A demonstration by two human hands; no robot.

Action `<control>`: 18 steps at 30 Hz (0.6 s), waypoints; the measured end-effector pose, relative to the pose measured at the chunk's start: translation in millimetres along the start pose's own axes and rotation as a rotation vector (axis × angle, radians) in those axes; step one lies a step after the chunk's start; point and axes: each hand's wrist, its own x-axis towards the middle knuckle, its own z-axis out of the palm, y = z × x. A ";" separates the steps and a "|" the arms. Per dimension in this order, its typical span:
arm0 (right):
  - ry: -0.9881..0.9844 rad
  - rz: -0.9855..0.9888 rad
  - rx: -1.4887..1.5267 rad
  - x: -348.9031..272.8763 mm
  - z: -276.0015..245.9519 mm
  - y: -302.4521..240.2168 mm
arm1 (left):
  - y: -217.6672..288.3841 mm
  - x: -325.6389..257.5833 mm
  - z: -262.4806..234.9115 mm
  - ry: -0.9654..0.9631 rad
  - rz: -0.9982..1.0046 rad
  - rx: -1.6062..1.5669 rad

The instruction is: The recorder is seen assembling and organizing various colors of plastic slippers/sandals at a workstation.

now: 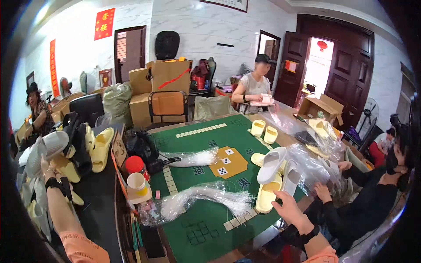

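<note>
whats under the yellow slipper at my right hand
Green mat shows beside the yellow slipper; anything directly under it is hidden by the slipper itself, so I can't tell.

White walls (250,26) with grey marbling surround the room, hung with 2 red paper banners (104,24) at the left and a framed panel (226,3) up high. A lamp (41,14) glows at upper left. At right, dark wooden doors (351,70) open onto bright daylight (318,65). A brown-backed chair (168,105) stands beyond the green-topped table (197,142); a black-topped table (103,210) stands to its left, and a standing fan (371,109) far right.
</note>
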 end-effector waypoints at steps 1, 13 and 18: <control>0.007 0.009 -0.001 1.1 1.7 -3.6 | 2.7 7.1 -4.6 0.009 -0.050 -0.065; -0.132 -0.226 -0.145 19.4 33.7 -39.9 | -19.0 -29.4 54.3 0.155 -0.337 -0.537; -0.215 -0.243 -0.133 23.9 42.4 -37.3 | -47.2 19.3 6.6 0.033 -0.309 -0.630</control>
